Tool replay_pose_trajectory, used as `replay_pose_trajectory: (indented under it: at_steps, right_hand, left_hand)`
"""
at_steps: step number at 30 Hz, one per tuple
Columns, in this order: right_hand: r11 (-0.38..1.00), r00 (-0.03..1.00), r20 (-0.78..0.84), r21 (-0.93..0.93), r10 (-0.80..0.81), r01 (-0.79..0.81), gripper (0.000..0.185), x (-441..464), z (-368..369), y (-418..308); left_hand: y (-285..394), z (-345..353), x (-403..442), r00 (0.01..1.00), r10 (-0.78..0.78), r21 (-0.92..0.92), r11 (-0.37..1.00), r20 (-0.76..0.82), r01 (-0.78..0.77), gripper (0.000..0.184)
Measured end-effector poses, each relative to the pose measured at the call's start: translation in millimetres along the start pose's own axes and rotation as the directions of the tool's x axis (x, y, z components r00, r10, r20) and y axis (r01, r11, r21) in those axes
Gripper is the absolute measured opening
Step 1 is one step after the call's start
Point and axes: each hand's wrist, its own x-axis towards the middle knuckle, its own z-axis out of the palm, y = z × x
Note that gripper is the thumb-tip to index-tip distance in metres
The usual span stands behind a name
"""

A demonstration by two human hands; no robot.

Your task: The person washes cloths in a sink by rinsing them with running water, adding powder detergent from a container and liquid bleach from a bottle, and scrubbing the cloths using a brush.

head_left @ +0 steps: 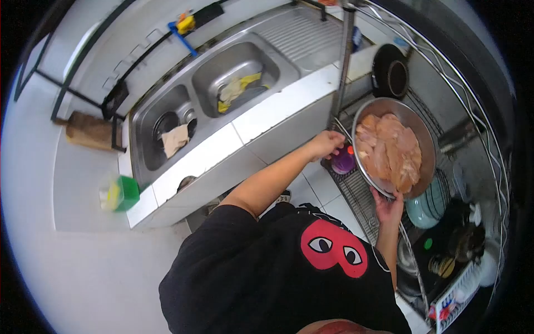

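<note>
A metal bowl (428, 139) filled with pieces of raw, pale pink meat (389, 150) is at the right, over a wire rack. My right hand (387, 207) grips its near edge from below, with some fingers hidden under the bowl. To the left of the bowl, close to the rack's upright post, is my left hand (328, 145), its fingers loosely bent and slightly apart, with nothing visible in them. A bottle of purple liquid (344, 161) with a red cap stands just beyond that hand.
Behind the tiled ledge (239, 133) lies a double sink (194, 92) holding cloths and yellow gloves. A black pan (389, 72) leans behind the bowl. Lower on the rack are light-blue dishes (424, 209). A green container (127, 193) and a wooden board (94, 132) are at the left.
</note>
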Motion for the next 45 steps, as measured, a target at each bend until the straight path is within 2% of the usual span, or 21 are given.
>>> replay_pose_trajectory:
  at_steps: [2,3,5,9,12,15,17,19,21,23,25,26,29,30,31,33,35,38,41,42,45]
  right_hand:
    - [0.997,0.999,-0.005,-0.062,-0.042,0.042,0.053,3.0,-6.0,-41.8]
    - [0.996,0.999,-0.007,0.078,0.047,-0.046,0.053,11.3,6.0,56.3]
    - [1.000,0.998,-0.055,0.022,0.015,-0.014,0.052,10.3,13.3,21.2]
    - [0.996,0.996,-0.053,0.053,0.070,-0.068,0.053,20.5,6.0,4.0]
    - [0.999,0.992,-0.120,-0.020,-0.037,0.035,0.055,30.0,0.9,4.8]
    - [0.978,0.981,-0.013,-0.081,-0.195,0.193,0.061,36.8,-11.3,7.6]
    - [0.958,0.900,-0.328,-0.056,-0.285,0.283,0.065,10.9,20.2,35.4]
    - [0.963,0.908,-0.355,-0.224,-0.222,0.147,0.057,-9.0,19.1,60.7]
    - [0.892,0.980,-0.176,-0.453,-0.095,0.004,0.052,-11.1,-10.5,70.9]
    - [0.772,0.993,-0.112,-0.634,-0.028,-0.050,0.046,-3.6,-10.8,84.3]
    - [0.644,0.990,-0.129,-0.762,-0.055,-0.063,0.041,2.9,21.2,103.5]
    - [0.662,1.000,-0.013,-0.749,0.028,-0.028,0.038,2.1,58.4,114.7]
    - [0.582,0.998,-0.011,-0.813,-0.055,0.023,0.034,14.0,136.3,132.8]
    - [0.554,0.998,0.043,-0.830,-0.053,0.066,0.032,20.3,154.4,137.6]
    - [0.526,0.994,0.095,-0.844,-0.052,0.108,0.031,25.2,169.5,141.5]
    - [0.474,0.982,0.183,-0.862,-0.040,0.179,0.028,36.7,192.1,147.8]
    - [0.430,0.966,0.259,-0.870,-0.014,0.240,0.026,51.7,209.8,150.1]
    - [0.343,0.958,0.286,-0.899,-0.006,0.270,0.026,61.5,246.0,166.3]
    - [0.326,0.941,0.323,-0.904,0.097,0.276,0.025,86.8,265.5,181.0]
    - [0.327,0.927,0.347,-0.901,0.142,0.286,0.025,95.0,272.3,187.4]
    - [0.328,0.870,0.414,-0.888,0.269,0.322,0.023,118.2,300.0,203.9]
  left_hand:
    - [3.4,16.8,-0.4,0.996,0.091,-0.041,0.995,0.017,-0.090,0.037]
    - [2.0,-69.9,-51.4,0.997,0.051,0.080,0.996,-0.060,-0.046,0.036]
    - [7.7,-80.1,-62.1,0.988,0.142,0.007,0.990,-0.064,-0.142,0.034]
    - [11.6,-141.6,-105.8,0.943,0.220,-0.003,0.974,-0.248,-0.228,0.033]
    - [3.7,-201.6,-123.3,0.894,0.207,-0.070,0.964,-0.397,-0.255,0.032]
    - [-7.0,-260.2,-126.6,0.796,0.174,-0.022,0.973,-0.580,-0.229,0.031]
    - [-17.8,-293.1,-123.7,0.761,0.165,-0.083,0.958,-0.627,-0.276,0.031]
    - [-22.3,-315.8,-123.8,0.761,0.161,-0.111,0.950,-0.629,-0.292,0.030]
    - [-21.3,-326.2,-122.6,0.775,0.090,-0.174,0.952,-0.626,-0.251,0.029]
    - [-31.6,-344.0,-118.1,0.784,0.094,-0.152,0.960,-0.614,-0.234,0.027]
    - [-43.6,-370.6,-120.3,0.755,0.113,-0.050,0.981,-0.646,-0.189,0.026]
    - [-48.8,-381.0,-122.9,0.741,0.127,0.003,0.986,-0.660,-0.166,0.026]
    - [-51.3,-406.1,-145.5,0.690,0.102,0.026,0.992,-0.717,-0.120,0.026]
    - [-55.9,-418.2,-153.5,0.711,0.063,-0.011,0.995,-0.701,-0.100,0.026]
    - [-69.2,-433.8,-159.4,0.691,0.097,0.020,0.993,-0.716,-0.119,0.028]
    - [-89.6,-467.4,-180.0,0.588,0.175,0.326,0.931,-0.790,0.161,0.031]
    - [-93.7,-483.9,-215.5,0.515,0.221,0.482,0.749,-0.828,0.455,0.044]
    - [-111.9,-487.8,-242.7,0.340,-0.015,0.278,0.540,-0.940,0.794,0.058]
    - [-155.8,-494.4,-233.8,0.201,-0.048,0.151,0.495,-0.978,0.855,0.064]
    - [-163.4,-490.5,-232.3,0.229,0.006,0.208,0.442,-0.973,0.872,0.056]
    - [-177.7,-499.1,-240.9,0.221,0.030,0.180,0.691,-0.975,0.700,0.046]
